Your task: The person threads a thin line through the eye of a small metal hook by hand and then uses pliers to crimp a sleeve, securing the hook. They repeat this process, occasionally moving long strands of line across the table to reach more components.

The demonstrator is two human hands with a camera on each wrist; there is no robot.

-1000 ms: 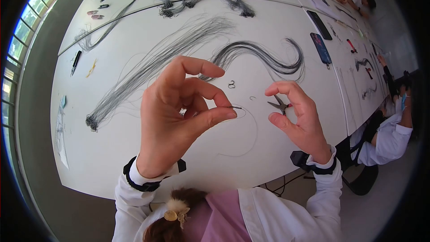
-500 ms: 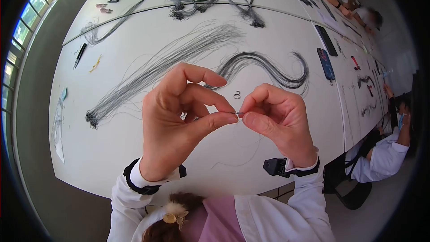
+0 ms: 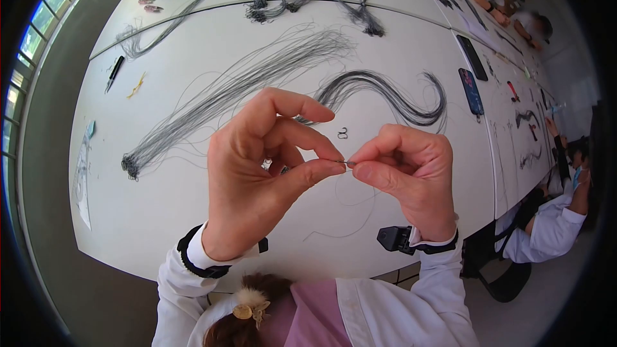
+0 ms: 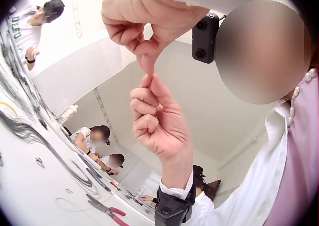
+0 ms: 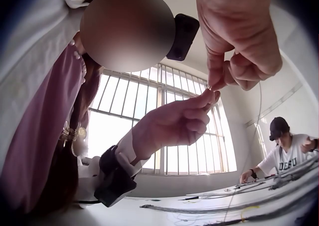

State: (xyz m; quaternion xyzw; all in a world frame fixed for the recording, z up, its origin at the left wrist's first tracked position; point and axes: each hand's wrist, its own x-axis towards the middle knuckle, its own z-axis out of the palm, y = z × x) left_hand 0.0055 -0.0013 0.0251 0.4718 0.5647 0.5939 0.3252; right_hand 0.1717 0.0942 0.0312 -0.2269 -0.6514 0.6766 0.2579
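Observation:
In the head view, my left hand (image 3: 247,170) pinches a small dark piece, like a hook's shank, between thumb and index finger. My right hand (image 3: 414,167) pinches its other end, the fingertips of both hands almost meeting. Most of the piece is hidden by fingers. A thin line (image 3: 334,236) loops below the hands. Just beyond them, small dark fish hooks (image 3: 342,133) lie on the white table (image 3: 193,218). The left wrist view shows red-handled pliers (image 4: 105,209) on the table; from the head they are covered by my right hand.
A long bundle of grey lines (image 3: 238,90) ends in a tangled clump at left. Another bundle (image 3: 379,90) curves beyond my hands. Looped bundles (image 3: 289,0) lie farther back. A black pen-like tool (image 3: 114,74) is at left, phones (image 3: 471,93) at right. Other people sit around.
My right hand has moved left from above the pliers and now pinches the dark piece with my left hand. Over the last half second both hands have barely shifted.

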